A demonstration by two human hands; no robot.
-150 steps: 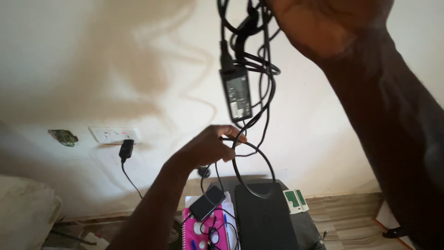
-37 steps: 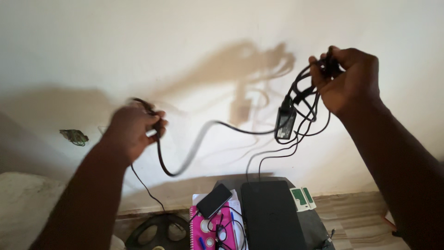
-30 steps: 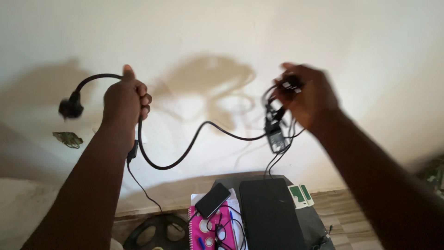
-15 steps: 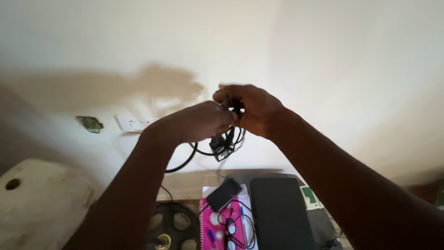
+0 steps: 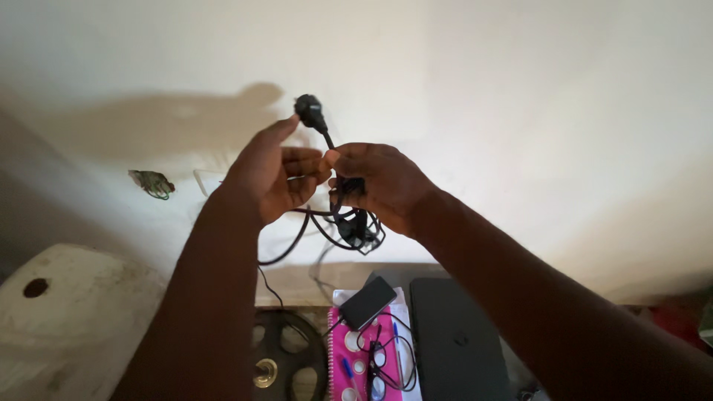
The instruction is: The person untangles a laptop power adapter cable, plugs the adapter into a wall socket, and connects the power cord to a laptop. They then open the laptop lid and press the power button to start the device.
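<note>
— What have our fingers got hold of?

— Our right hand (image 5: pixel 382 186) is closed around a bundle of black cable (image 5: pixel 355 223), thumb and forefinger pinched on the strand that rises to the plug (image 5: pixel 310 113). The plug stands just above both hands, tilted to the left.

— And our left hand (image 5: pixel 271 174)?

— It is half open, palm turned towards the right hand, fingers curled loosely with their tips meeting the cable beside the right thumb. We cannot tell whether it truly grips the strand or only touches it.

— Where does the cable go from there?

— Loops hang below the right hand, and one strand sags under the left wrist and runs down towards the floor. All of it is held up in front of the pale wall (image 5: pixel 535 111).

— What lies beneath us?

— A low surface with a closed black laptop (image 5: pixel 457 341) on the right side, a pink notebook (image 5: pixel 349 364) just beside it on the left, and a dark phone (image 5: pixel 367 302) lying across the notebook's far edge. A thin wire and a pen rest on the notebook. Left of that, a dark weight plate (image 5: pixel 286 356) lies on the floor.
</note>
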